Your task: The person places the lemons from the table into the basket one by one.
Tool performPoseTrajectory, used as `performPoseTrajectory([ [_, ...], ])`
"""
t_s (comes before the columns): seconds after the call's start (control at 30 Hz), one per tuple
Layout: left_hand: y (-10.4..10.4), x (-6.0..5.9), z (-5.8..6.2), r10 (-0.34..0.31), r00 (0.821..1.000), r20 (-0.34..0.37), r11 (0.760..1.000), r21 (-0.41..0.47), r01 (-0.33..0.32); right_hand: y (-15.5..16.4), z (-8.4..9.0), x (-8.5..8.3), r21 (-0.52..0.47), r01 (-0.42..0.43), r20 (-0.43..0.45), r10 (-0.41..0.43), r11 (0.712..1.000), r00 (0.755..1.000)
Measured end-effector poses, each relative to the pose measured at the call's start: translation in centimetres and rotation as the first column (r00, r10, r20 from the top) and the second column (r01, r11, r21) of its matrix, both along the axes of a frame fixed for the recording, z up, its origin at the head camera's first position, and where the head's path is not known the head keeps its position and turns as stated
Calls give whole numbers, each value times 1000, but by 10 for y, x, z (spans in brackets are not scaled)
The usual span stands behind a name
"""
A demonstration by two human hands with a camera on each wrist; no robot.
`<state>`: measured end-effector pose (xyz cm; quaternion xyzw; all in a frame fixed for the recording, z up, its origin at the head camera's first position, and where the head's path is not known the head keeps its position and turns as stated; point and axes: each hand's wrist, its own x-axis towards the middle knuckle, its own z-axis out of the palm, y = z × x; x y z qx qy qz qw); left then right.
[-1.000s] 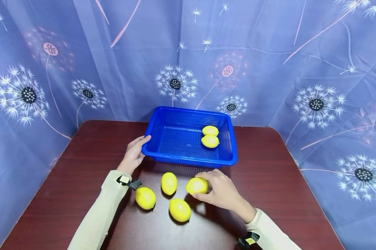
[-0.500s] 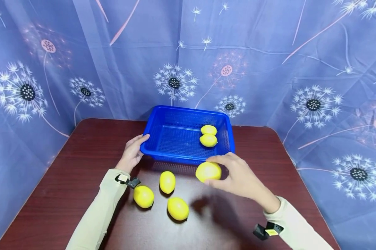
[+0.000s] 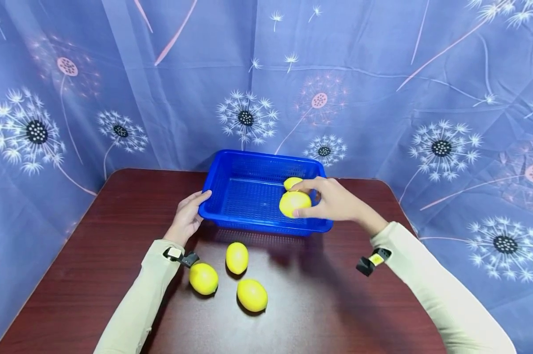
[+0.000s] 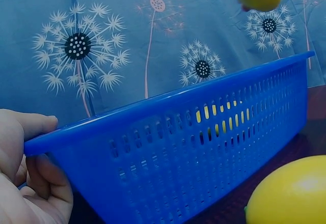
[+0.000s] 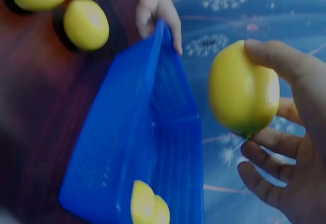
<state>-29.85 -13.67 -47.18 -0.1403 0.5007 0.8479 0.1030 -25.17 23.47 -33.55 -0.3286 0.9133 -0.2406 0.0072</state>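
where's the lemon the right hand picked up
In the head view the lemon is gripped in the right hand, held over the right side of the blue basket, just in front of another lemon lying inside it.

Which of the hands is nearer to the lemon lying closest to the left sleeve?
Left. The left hand grips the blue basket at its corner, just above that lemon. The right hand holds another lemon over the basket, farther away.
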Motion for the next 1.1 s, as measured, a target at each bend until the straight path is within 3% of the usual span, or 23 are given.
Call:
performPoseTrajectory([
  [0.23, -1, -1, -1, -14, 1000, 2, 1000, -20, 14, -6, -4, -46, 4, -30, 30, 30, 1000, 999],
  [0.53, -2, -2, -1, -8, 1000, 1, 1000, -27, 8, -12, -22, -100, 57, 4, 95, -9, 998, 995],
  [0.8, -1, -3, -3, -10, 1000, 5, 1000, -26, 10, -19, -51, -132, 89, 43, 165, -57, 995, 985],
  [1.1, -2, -1, -2, -7, 1000, -5, 999, -33, 7, -35, -79, -156, 152, 72, 178, -99, 986, 979],
])
